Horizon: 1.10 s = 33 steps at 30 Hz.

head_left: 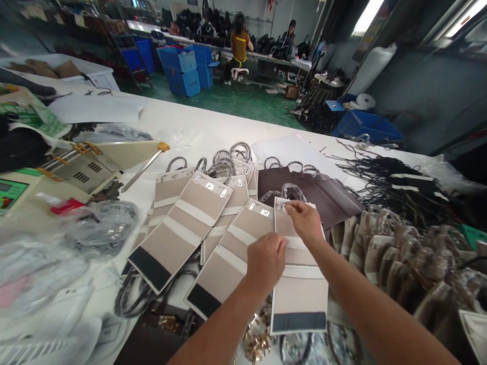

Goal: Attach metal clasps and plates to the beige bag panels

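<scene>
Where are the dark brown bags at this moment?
In the head view, the dark brown bags lie on the white table right of centre, just beyond the person's right hand and left of the heap of beige bags.

Right fingers (293, 209) on beige bag panel (300, 294)

blue crates (178, 71) on grn floor (243, 101) | co-worker (239, 50) seated at far bench (262, 58) | vented machine (81, 172) on tabletop (198, 126), L side | clear poly bags (101, 228) beside it
</scene>
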{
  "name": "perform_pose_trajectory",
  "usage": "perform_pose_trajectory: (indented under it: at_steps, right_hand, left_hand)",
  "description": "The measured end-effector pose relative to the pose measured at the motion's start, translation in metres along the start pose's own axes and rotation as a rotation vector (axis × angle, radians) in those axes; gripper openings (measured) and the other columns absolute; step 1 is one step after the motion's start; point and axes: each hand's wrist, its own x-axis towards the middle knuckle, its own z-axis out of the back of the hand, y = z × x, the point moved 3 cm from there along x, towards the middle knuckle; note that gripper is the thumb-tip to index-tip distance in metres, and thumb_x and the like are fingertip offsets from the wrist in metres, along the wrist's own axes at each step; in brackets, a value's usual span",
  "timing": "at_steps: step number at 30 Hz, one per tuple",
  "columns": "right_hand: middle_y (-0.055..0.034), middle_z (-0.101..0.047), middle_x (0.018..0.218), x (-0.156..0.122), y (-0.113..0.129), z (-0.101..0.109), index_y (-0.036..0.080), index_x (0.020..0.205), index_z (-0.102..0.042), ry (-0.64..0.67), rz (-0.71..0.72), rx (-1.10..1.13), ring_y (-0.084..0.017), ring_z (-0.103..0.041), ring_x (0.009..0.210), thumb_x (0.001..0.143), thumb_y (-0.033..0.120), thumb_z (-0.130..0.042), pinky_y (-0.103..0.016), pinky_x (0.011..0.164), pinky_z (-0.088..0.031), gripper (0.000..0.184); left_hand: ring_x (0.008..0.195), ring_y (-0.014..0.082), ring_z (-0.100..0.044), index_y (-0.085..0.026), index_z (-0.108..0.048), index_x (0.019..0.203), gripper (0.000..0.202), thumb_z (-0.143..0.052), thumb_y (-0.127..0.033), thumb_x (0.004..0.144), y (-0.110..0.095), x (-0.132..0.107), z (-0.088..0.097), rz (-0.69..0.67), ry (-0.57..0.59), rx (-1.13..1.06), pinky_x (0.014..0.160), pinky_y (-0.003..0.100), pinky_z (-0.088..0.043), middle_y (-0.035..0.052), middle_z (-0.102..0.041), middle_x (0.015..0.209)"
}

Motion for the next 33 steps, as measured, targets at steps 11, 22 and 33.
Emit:
perform_pose_trajectory:
  at_steps: [11, 22, 33]
  right_hand:
    - [-0.0077, -0.076, 0.114, 0.033, -0.031, -0.038, 0.026, 0.103, -0.083, 0.015, -0.042, -0.155, -0.025, -0.069, 0.094, 0.084, 0.041, -0.068, -0.036, 0.086, -0.05, 0.028]
    - [-0.0115, -0.078, 0.096, 0.036, -0.019, 0.005, 0.016, 0.121, -0.077, -0.152, -0.089, -0.005, -0.027, -0.07, 0.088, 0.086, 0.041, -0.059, -0.037, 0.079, -0.053, 0.047]
    - [-0.0015, -0.069, 0.07, -0.102, 0.0, 0.079, 0.018, 0.111, -0.079, 0.295, -0.113, 0.318, -0.016, -0.057, 0.06, 0.08, 0.052, -0.074, -0.027, 0.055, -0.045, 0.046]
  left_hand:
    - [0.084, 0.0201, -0.065, -0.02, -0.065, 0.088, 0.013, -0.058, -0.029, 0.095, 0.033, -0.029, -0.015, 0.416, -0.069, -0.393, 0.077, 0.029, -0.045, 0.0019, -0.069, 0.086]
    - [0.137, 0.0322, -0.056, -0.021, -0.065, 0.089, 0.016, -0.056, -0.01, 0.095, -0.018, -0.046, -0.027, 0.024, 0.104, -0.04, 0.112, 0.053, -0.048, 0.0149, -0.052, 0.157]
    - [0.073, 0.0182, -0.064, -0.016, -0.076, 0.09, 0.021, -0.074, -0.036, 0.085, -0.028, -0.047, -0.021, 0.358, 0.014, -0.689, 0.072, 0.029, -0.05, 0.0024, -0.072, 0.077]
